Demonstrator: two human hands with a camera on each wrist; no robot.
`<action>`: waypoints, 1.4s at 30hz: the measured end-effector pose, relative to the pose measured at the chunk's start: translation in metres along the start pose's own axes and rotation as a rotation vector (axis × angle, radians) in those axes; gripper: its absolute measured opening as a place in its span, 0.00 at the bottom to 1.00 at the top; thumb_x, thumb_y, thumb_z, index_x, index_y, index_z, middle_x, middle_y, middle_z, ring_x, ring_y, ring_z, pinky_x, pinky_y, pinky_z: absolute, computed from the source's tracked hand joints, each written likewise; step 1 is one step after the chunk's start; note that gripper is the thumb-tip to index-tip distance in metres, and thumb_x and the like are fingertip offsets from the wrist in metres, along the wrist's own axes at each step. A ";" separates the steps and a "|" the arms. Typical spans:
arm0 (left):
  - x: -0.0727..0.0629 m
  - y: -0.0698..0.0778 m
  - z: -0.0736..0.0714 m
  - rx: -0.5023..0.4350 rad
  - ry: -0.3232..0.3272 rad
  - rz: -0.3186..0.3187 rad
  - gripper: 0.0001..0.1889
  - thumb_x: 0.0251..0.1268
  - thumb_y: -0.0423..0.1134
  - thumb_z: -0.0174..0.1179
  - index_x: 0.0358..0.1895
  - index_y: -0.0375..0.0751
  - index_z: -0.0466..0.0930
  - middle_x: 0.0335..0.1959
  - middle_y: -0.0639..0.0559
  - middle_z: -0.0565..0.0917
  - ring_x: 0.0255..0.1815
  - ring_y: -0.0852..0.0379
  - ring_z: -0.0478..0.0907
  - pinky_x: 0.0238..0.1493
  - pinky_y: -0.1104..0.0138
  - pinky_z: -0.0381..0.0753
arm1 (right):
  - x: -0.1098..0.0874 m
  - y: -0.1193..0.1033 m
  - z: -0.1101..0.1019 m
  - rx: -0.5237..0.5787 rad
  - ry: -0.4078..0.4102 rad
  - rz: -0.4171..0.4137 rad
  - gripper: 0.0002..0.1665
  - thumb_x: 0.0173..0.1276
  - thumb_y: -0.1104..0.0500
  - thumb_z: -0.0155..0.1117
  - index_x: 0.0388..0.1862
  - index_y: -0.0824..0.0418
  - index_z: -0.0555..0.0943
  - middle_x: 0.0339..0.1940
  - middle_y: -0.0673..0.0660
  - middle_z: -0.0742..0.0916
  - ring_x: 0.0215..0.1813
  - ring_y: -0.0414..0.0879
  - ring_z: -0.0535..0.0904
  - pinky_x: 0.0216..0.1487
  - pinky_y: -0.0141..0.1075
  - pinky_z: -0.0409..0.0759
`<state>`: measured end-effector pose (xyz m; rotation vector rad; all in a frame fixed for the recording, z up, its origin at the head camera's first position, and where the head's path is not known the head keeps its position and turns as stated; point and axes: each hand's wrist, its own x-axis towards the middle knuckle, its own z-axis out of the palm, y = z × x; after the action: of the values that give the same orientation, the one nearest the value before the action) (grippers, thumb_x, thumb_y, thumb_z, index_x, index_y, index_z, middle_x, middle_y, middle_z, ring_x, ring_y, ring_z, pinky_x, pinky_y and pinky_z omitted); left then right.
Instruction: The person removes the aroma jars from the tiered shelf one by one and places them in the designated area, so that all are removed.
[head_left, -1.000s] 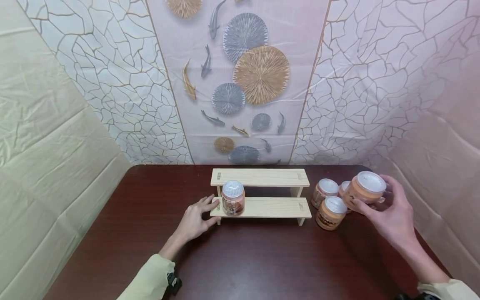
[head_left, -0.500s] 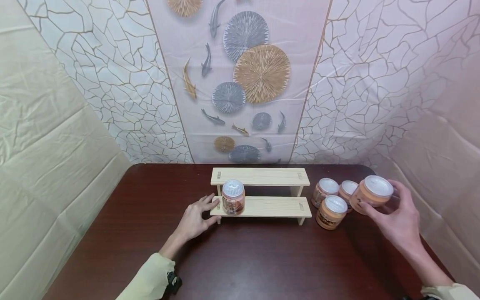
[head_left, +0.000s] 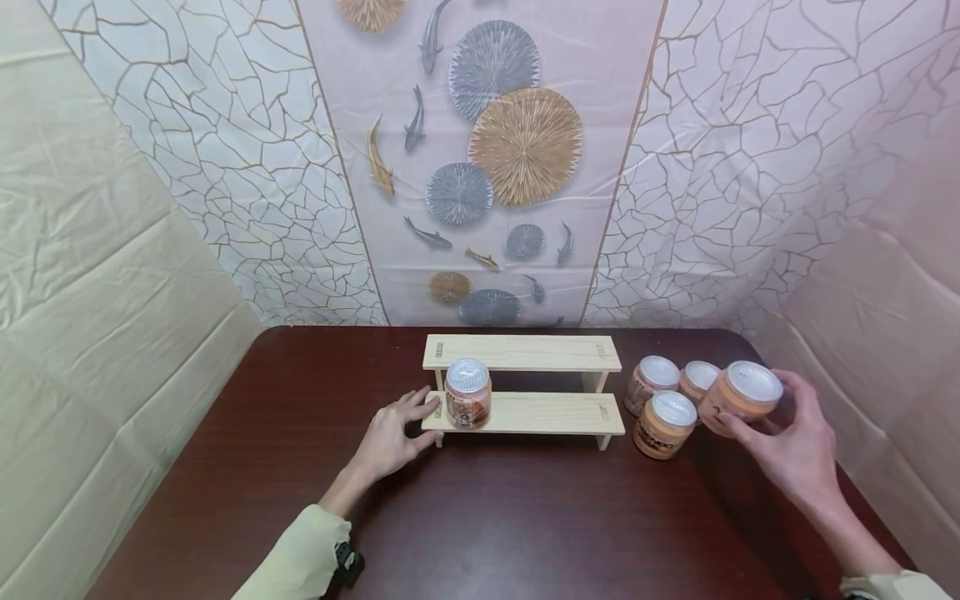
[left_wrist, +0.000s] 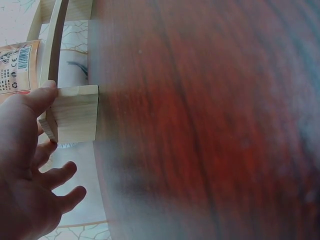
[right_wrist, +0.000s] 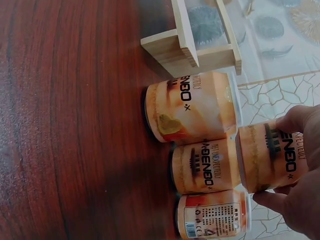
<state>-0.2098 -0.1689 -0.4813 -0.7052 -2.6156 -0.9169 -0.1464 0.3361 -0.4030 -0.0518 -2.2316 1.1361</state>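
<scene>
My left hand (head_left: 393, 435) pinches the left end of a two-tier wooden shelf (head_left: 555, 412), thumb at the front edge and fingertips on top. A jar (head_left: 468, 395) with a silvery lid and orange printed label stands upright at the left of the lower tier, beside those fingertips. At the right, my right hand (head_left: 795, 429) grips another such jar (head_left: 738, 400) round its side, lid up. The right wrist view shows this held jar (right_wrist: 270, 155) raised off the table, its base level with the lids of the jars beside it.
Three similar jars stand close together right of the shelf: a front jar (head_left: 663, 427), a back left jar (head_left: 651, 383) and a back right jar (head_left: 697, 379). The dark wood table (head_left: 480, 517) meets patterned cloth (head_left: 517, 167) behind and a pale cloth side (head_left: 900, 333) at right.
My right hand has carried its jar to the right, then lowered it a little, uncovering more of the back right jar. The left hand and shelf have stayed put.
</scene>
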 end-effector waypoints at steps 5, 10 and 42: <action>0.000 0.000 0.000 0.006 -0.002 0.001 0.28 0.56 0.41 0.75 0.61 0.36 0.82 0.65 0.36 0.76 0.64 0.31 0.71 0.59 0.38 0.71 | -0.002 0.006 0.000 -0.023 -0.023 0.013 0.49 0.47 0.75 0.79 0.68 0.70 0.66 0.51 0.54 0.77 0.46 0.24 0.71 0.43 0.16 0.73; 0.000 0.000 0.000 0.010 -0.003 0.002 0.28 0.56 0.41 0.74 0.61 0.36 0.82 0.65 0.36 0.76 0.65 0.31 0.72 0.59 0.39 0.71 | -0.003 0.011 0.000 -0.052 -0.029 0.028 0.49 0.47 0.73 0.80 0.68 0.68 0.66 0.51 0.56 0.77 0.46 0.23 0.70 0.42 0.15 0.72; 0.000 -0.002 0.002 0.028 0.020 0.034 0.28 0.55 0.41 0.75 0.59 0.36 0.83 0.64 0.36 0.77 0.63 0.32 0.73 0.57 0.40 0.73 | -0.020 0.042 0.018 -0.076 -0.076 0.029 0.51 0.44 0.74 0.81 0.68 0.68 0.67 0.55 0.75 0.79 0.47 0.17 0.64 0.43 0.13 0.69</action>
<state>-0.2109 -0.1696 -0.4840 -0.7279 -2.5855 -0.8715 -0.1504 0.3438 -0.4519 -0.0744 -2.3478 1.0845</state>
